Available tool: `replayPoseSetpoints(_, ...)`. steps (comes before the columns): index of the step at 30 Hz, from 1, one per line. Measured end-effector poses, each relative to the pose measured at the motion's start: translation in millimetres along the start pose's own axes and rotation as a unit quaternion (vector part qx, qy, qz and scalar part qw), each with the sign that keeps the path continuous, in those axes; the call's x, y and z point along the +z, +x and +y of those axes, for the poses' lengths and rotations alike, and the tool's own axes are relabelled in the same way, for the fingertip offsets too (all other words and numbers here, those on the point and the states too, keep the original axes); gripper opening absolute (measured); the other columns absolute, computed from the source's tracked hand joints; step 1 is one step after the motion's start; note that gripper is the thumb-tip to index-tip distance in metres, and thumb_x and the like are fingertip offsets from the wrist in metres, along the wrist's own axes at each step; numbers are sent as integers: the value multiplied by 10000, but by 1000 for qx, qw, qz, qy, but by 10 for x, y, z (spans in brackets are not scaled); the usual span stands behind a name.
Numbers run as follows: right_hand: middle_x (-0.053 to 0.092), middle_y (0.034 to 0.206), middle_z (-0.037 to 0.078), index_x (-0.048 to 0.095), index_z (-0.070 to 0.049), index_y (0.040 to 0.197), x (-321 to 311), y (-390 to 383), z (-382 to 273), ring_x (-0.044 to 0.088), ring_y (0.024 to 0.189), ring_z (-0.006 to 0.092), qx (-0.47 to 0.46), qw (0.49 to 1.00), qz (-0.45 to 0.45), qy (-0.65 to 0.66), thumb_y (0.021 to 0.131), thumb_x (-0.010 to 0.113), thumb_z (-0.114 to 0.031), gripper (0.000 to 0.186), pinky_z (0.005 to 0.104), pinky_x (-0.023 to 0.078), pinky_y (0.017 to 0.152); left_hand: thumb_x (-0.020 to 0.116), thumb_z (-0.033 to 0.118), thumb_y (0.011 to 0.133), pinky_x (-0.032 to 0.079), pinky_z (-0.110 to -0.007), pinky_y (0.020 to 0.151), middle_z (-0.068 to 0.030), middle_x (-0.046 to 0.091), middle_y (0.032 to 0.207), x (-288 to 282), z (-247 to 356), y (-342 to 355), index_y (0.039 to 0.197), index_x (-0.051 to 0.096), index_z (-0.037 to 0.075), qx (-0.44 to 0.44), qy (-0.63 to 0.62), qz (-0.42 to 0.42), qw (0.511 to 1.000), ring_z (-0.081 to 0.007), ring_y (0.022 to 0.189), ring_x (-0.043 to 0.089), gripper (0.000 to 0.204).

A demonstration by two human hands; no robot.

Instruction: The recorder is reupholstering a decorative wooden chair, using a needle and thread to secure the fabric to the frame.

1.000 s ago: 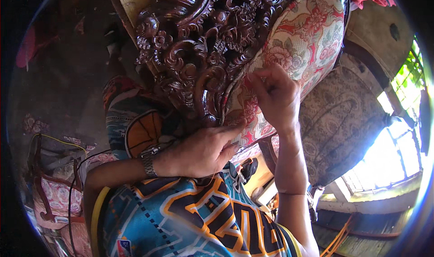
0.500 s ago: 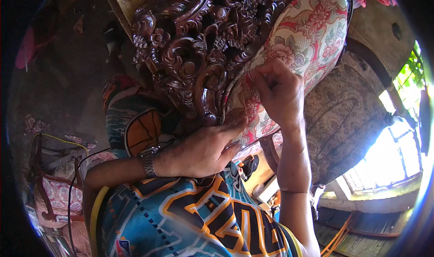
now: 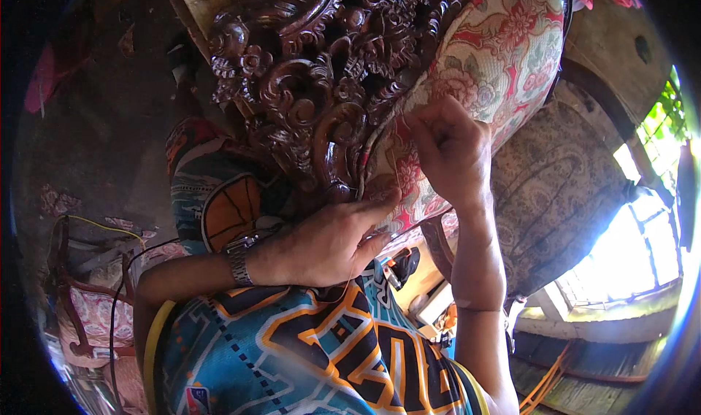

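One floral panel [image 3: 504, 64] lies right under the two hands, a padded piece in cream, red and green. Its long axis slants: the near end sits at the left hand [image 3: 328, 243], and the rounded far end points up and away to the right, well beyond the right hand [image 3: 453, 148].

That right hand hangs over the panel's left side, thumb and fingers drawn together in a tight pinch; I can't make out what, if anything, is between the tips. The left hand lies lower, thumb and forefinger parted at the panel's near end; whether they nip its edge I can't tell. One fine thread-like line [image 3: 396, 168] shows between the two hands.

Just left of the pinch, along the panel's edge, stands one dark carved wooden frame [image 3: 343, 86], all glossy scrolls. Behind the left hand, one metal wristwatch [image 3: 239, 258] circles the wrist. Right of the right hand leans one brownish patterned backrest [image 3: 558, 189]; well off to the left hand's left, I see one pink-patterned chair [image 3: 98, 316].
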State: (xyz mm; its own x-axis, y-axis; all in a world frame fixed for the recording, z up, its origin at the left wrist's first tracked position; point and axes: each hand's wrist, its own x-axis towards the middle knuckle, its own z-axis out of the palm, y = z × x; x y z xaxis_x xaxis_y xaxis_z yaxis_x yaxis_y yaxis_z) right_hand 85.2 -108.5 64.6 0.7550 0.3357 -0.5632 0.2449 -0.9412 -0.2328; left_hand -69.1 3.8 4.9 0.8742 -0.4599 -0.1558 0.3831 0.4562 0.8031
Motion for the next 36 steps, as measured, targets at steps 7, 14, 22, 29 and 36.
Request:
replayPoseSetpoints(7,635,661,167,621,-31,847,23,13,17,666,601,284,26,1000,-9,15,801,677,-72,83,359,496,550,600,128,901,498,-369,685,-243,603,929,-21,42,6,1399,367,-47,-27,7,-7,1000,-291,726,605,578)
replayPoseSetpoints(14,638,696,195,625,-27,838,-9,83,-17,669,702,356,35,999,-25,-6,789,658,-73,75,405,511,611,551,82,893,478,-439,916,-342,541,1176,-33,70,10,1379,351,-83,-19,-16,-15,1000,-433,1080,562,551)
replayPoseSetpoints(22,645,705,191,614,-26,842,31,12,-19,672,698,351,50,999,-5,3,798,673,-91,98,397,518,614,620,109,896,517,-340,718,-252,600,1003,10,-2,-9,1421,344,-23,32,-6,21,999,-237,770,620,608)
replayPoseSetpoints(29,634,584,57,592,-14,814,26,28,40,566,514,56,-41,999,3,-32,861,651,-67,92,244,432,500,621,114,898,515,-341,717,-256,600,1003,34,-38,-23,1420,340,-29,10,-8,10,1000,-238,776,619,611)
replayPoseSetpoints(36,669,709,86,615,-8,824,-71,227,59,614,632,103,47,992,-116,-2,831,649,-61,63,267,477,601,633,130,895,485,-342,646,-189,565,835,25,-29,-32,1437,324,-10,10,10,7,1000,-220,674,553,639)
